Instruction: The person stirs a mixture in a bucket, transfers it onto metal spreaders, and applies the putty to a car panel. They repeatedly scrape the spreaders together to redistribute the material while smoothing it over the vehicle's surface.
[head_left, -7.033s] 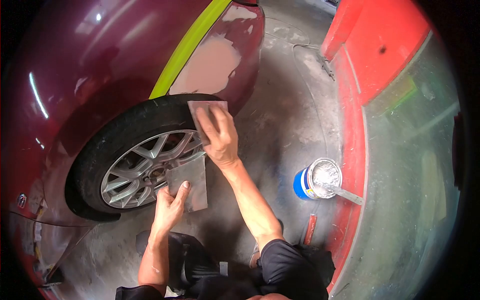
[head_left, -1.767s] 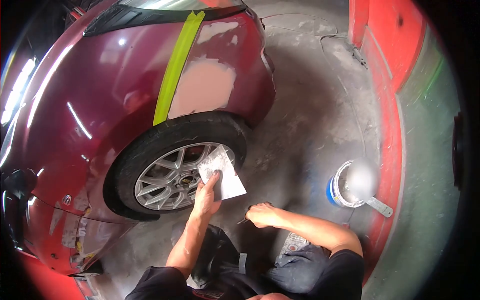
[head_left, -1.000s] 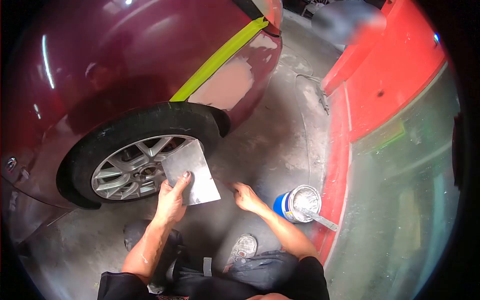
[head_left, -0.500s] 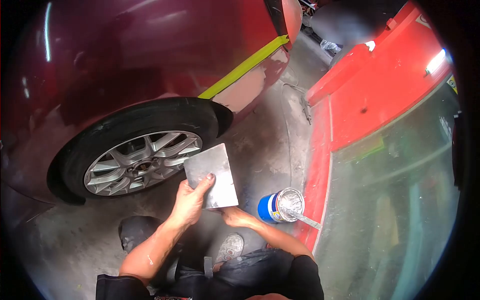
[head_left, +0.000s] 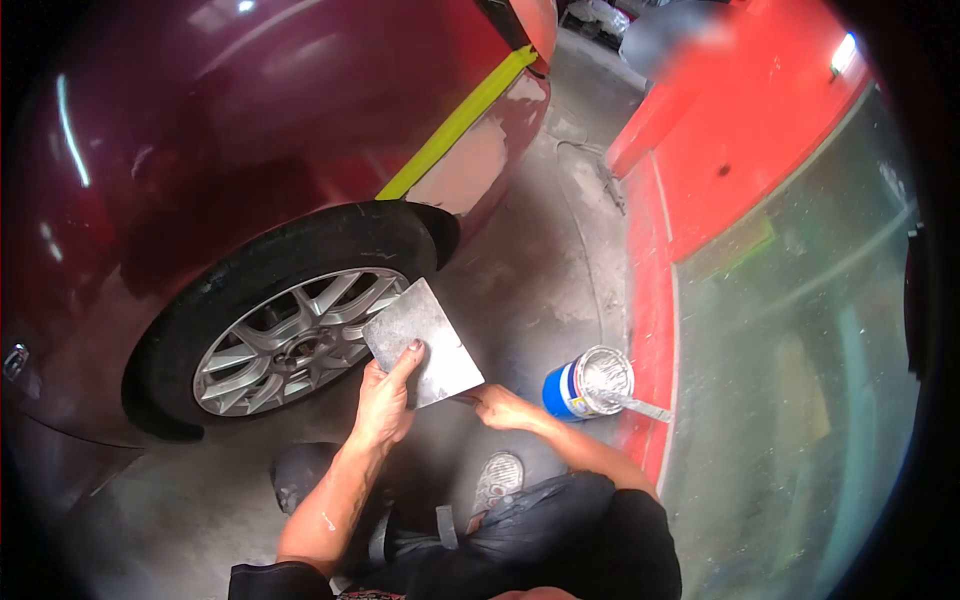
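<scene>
A flat, square grey metal plate (head_left: 425, 345) is clamped in my left hand (head_left: 383, 405), thumb pressed on its upper face and the other fingers underneath. Smudges mark its surface. My right hand (head_left: 505, 408) is closed just beyond the plate's lower right corner. A thin dark bit pokes out from its fingers toward the plate, but I cannot tell what it is. To the right of that hand stands an open blue and white can (head_left: 572, 388) with grey residue around its rim. Across its mouth lies a flat, paste-smeared stick (head_left: 640, 407).
Ahead on the left is a dark red car (head_left: 280, 130) with a spoked wheel (head_left: 300, 345). Yellow-green tape (head_left: 460, 125) edges a pale filler patch (head_left: 465, 170) on its bumper. A red panel with glass (head_left: 790, 370) borders the right. A cable (head_left: 585, 240) crosses the concrete floor.
The plate has tilted, its right corner swinging outward. My right hand has shifted slightly right and up. The camera view has turned a little.
</scene>
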